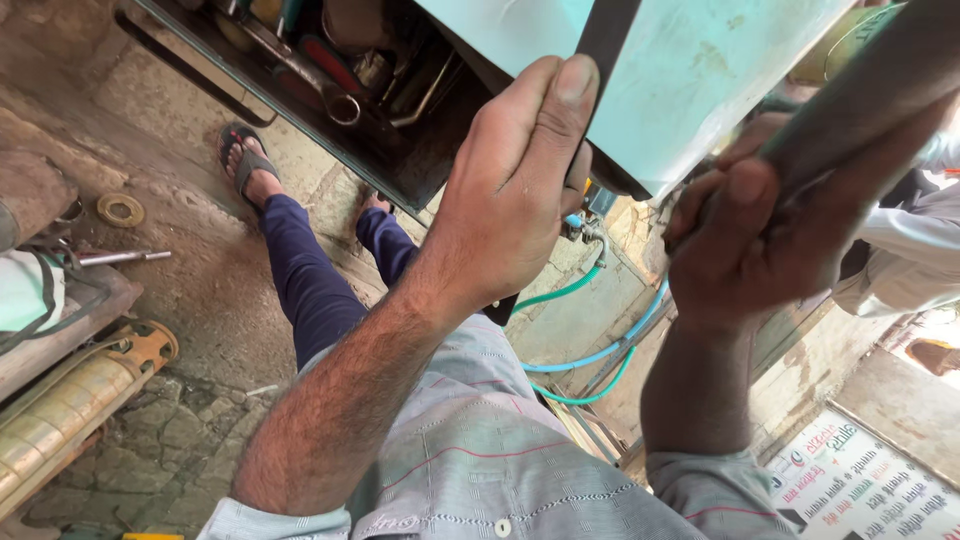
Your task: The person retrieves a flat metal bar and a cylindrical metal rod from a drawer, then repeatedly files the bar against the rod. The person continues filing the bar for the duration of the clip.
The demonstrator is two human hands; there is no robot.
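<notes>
At the top centre of the view, a pale blue-green metal panel with a dark strip running down it is gripped by the left hand, fingers curled shut over the strip's edge. The right hand is closed tight around a thick dark pipe just beside the panel. Below, green and blue hoses trail across stone paving. An open toolbox lies near a sandalled foot.
</notes>
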